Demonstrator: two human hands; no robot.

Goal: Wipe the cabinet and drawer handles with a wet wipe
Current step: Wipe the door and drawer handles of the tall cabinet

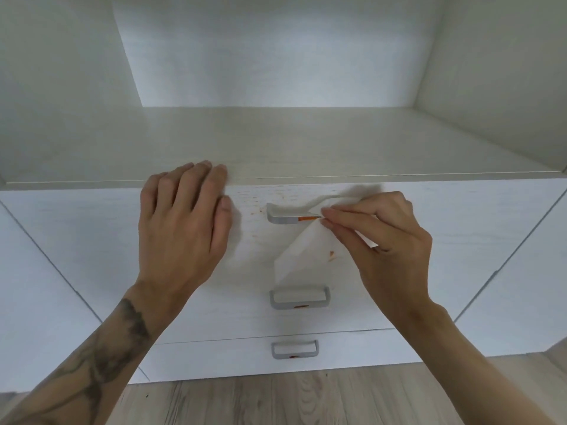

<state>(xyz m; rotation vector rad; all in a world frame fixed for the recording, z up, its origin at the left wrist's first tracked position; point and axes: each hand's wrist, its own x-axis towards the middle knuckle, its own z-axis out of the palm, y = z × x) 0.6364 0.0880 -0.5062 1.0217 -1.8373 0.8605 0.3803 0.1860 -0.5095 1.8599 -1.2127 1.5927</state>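
Note:
Three grey drawer handles run down the middle of a white drawer unit. The top handle [283,214] carries an orange smear near its right end. My right hand [383,243] pinches a white wet wipe [306,256] against that handle; the wipe hangs down with a small orange stain on it. My left hand [184,219] lies flat, fingers together, on the top drawer's upper edge, left of the handle, holding nothing. The middle handle [300,297] and the bottom handle [294,349] each show an orange spot on their lower bar.
Small orange specks dot the top drawer front [254,234] around the handle. Above the drawers is an open white shelf [276,139]. White cabinet fronts [36,271] flank the drawers on both sides. Wood-look floor [276,400] lies below.

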